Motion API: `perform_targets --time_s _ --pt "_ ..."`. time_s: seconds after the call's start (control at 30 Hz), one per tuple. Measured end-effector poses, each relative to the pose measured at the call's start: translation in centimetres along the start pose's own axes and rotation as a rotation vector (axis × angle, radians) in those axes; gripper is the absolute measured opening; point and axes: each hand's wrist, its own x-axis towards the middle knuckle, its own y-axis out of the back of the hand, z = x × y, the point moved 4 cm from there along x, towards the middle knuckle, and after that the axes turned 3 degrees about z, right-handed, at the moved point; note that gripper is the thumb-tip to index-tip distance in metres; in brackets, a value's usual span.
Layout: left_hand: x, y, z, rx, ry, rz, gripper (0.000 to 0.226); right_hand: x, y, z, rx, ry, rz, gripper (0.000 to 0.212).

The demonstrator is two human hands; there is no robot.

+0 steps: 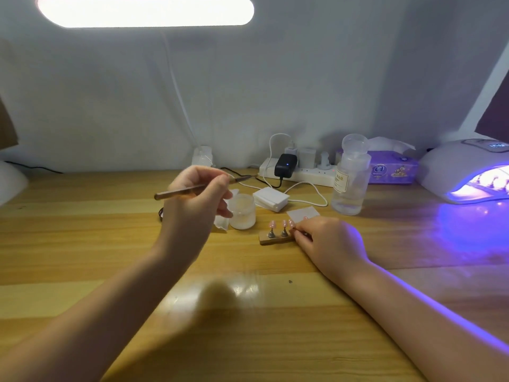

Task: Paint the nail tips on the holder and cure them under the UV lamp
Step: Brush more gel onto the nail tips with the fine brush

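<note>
left hand (197,195) grips brush (192,191), lifted clear to reload; right hand (323,238) pinches holder (271,239), steadying nail tips (283,224)

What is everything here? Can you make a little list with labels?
left hand: holds a thin brush above the table
right hand: grips the right end of the wooden holder
nail tips: pink, upright on the holder
small jar: frosted, behind the left hand
lamp: far right, glowing purple
clear bottle: upright, near the lamp
table: wooden
</note>
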Motion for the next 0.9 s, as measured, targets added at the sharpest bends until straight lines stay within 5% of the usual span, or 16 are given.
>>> perform_targets --time_s 0.17,0.57,0.77,0.9 --pt "-3.1 -1.5 -1.5 -0.064 0.075 -0.109 0.012 -0.3 0.4 -0.2 0.128 -0.016 0.046 0.023" --pt "-4.7 -2.1 -2.3 0.152 -0.123 -0.238 0.011 -0.9 1.0 -0.2 0.277 -0.037 0.148 0.016" --pt "-5.2 -3.1 -3.5 0.139 0.052 -0.462 0.020 -1.2 1.0 -0.2 0.275 -0.056 0.168 0.014" --pt "-4.7 -3.0 -3.8 0.188 0.045 -0.477 0.025 -1.1 0.6 -0.1 0.302 -0.053 0.133 0.011"
